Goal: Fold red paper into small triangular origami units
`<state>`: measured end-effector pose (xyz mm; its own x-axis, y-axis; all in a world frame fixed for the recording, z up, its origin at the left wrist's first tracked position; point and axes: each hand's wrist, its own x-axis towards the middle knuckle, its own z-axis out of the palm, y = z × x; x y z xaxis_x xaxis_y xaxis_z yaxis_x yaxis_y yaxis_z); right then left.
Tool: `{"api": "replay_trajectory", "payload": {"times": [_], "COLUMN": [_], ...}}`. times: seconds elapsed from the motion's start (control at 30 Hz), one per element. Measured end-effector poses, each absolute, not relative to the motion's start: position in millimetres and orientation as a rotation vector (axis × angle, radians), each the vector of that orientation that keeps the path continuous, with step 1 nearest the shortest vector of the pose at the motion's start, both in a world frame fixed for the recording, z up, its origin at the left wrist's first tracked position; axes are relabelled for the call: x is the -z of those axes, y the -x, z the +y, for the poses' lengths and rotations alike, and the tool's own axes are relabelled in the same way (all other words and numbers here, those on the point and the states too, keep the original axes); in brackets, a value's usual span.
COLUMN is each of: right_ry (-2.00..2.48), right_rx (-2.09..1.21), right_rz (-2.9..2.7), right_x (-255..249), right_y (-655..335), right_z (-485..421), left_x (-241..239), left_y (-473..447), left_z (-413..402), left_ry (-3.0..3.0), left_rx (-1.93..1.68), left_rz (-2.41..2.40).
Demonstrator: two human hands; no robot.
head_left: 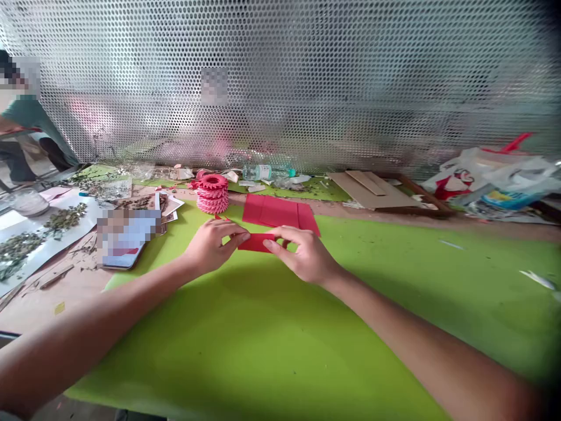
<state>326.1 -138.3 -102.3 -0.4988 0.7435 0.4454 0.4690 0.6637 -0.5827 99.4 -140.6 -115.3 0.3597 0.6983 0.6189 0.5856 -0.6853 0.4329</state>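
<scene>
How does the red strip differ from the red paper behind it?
The red strip looks smaller than the red paper. The red strip is held between the left hand and right hand, while the red paper lies on the green tabletop. Both are red.

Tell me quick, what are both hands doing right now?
Left hand: closed, pinching the left end of the red rectangular paper strip.
Right hand: closed, pinching the same strip's right end.

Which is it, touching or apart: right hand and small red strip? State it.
Touching: the head view shows the right hand gripping the right end of the small red strip, thumb across its front.
</scene>
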Motion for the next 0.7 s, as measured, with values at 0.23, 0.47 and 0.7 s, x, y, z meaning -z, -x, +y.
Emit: {"api": "replay_trajectory", "payload": {"times": [0.23,0.47,0.7], "right_ry": [1.076,1.042,0.885], "right_rx": [-0.743,-0.760,-0.505], "right_rz": [-2.020,-2.027,-2.186], "right_x": [105.3,106.8,107.0], "right_y": [-324.8,-325.4,-326.7], "right_z": [-134.2,-135.6,-135.2], "left_x": [110.9,110.6,112.1], "left_y": [-101.2,-102.1,-98.9], "left_z": [-150.0,-153.1,-148.2], "left_ry": [-2.666,-2.874,-2.796], "left_rx": [-1.215,-1.017,-1.183], "left_rz": [1.152,1.026,1.078]}}
